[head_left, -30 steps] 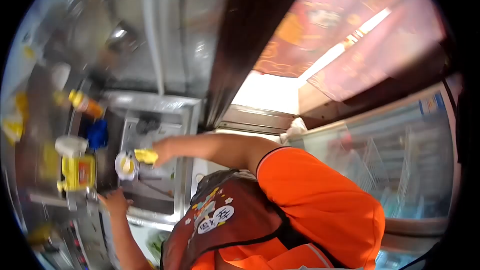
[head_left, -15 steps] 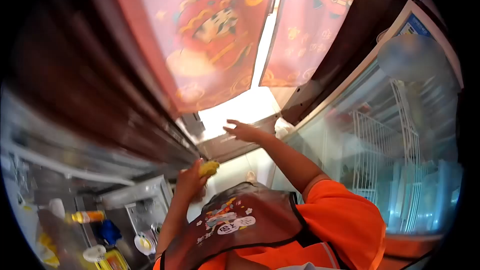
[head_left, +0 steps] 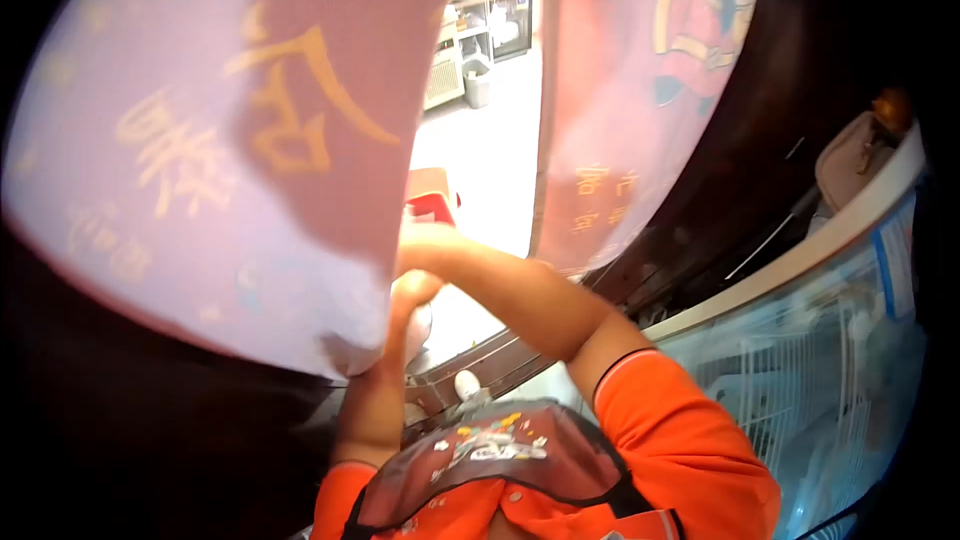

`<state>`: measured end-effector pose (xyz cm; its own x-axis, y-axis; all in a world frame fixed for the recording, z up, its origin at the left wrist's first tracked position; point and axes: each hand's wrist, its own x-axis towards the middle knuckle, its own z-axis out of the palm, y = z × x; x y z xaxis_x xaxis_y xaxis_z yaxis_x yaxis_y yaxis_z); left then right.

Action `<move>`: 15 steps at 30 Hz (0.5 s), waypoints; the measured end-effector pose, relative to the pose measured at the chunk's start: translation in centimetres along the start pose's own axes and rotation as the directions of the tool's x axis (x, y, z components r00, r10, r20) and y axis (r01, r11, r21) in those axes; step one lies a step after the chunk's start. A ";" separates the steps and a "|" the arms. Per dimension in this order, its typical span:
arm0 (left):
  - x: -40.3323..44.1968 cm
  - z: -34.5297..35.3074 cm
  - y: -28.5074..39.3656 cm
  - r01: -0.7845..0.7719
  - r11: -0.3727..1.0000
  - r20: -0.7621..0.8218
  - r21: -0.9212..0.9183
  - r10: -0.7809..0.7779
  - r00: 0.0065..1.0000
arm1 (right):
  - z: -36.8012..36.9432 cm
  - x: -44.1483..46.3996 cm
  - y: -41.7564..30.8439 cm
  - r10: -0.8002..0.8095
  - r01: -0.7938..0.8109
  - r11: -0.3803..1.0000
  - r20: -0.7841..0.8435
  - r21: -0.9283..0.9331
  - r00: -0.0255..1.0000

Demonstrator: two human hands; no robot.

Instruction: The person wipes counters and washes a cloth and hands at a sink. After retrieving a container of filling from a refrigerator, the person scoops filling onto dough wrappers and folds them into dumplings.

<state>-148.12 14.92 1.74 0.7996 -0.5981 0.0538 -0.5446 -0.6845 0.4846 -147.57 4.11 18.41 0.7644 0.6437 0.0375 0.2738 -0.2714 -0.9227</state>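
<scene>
A pink door curtain with gold characters hangs in front of me, its left panel [head_left: 300, 70] close to my face and its right panel [head_left: 640, 140] apart from it. My right hand [head_left: 425, 243] reaches across to the left panel's inner edge, and its fingers are hidden behind the cloth. Just below it is my left hand [head_left: 414, 292], bent at the wrist beside the same edge. Glare and the cloth hide its fingers, and anything they hold does not show. A rounded pale object [head_left: 422, 325], too unclear to name, shows below my left hand.
Through the gap appear a bright floor [head_left: 480, 150], a red container [head_left: 430, 190], a grey bin [head_left: 477, 83] and a dark glass-fronted cabinet [head_left: 512, 12]. A door sill [head_left: 480, 365] crosses below. A glass-topped case with wire racks [head_left: 770, 380] stands at right.
I have moved up to the curtain, and its left panel now fills the left side. My right hand has moved left to its edge. The yellow item in my left hand is out of sight.
</scene>
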 end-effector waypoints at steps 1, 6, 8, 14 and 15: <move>2.4 -2.5 -2.1 0.018 0.996 -0.026 -0.089 -0.020 0.999 | -1.8 -0.1 -1.1 0.052 -0.057 0.997 0.085 0.054 0.995; 8.9 -14.3 -11.3 0.128 0.753 -0.001 -0.645 -0.168 0.986 | -15.1 2.8 9.0 0.099 -0.087 0.995 -0.328 0.052 0.939; 10.8 -16.5 -12.7 0.161 0.644 0.001 -0.748 -0.242 0.970 | -21.7 -0.4 10.3 0.218 -0.160 0.971 -0.374 0.178 0.902; 15.6 -16.7 -13.9 0.121 0.358 0.035 -0.926 -0.238 0.971 | -35.2 -6.5 8.6 0.088 0.041 0.975 -0.548 0.219 0.832; 16.3 -17.1 -14.2 0.093 0.327 0.022 -0.940 -0.213 0.977 | -36.9 -6.1 8.2 0.006 0.137 0.965 -0.543 0.223 0.840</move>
<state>-123.06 22.04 10.65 0.8917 -0.4472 -0.0701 0.1340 0.1127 0.9846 -128.42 -28.44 24.75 0.9604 0.1508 0.2342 0.2390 -0.0145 -0.9709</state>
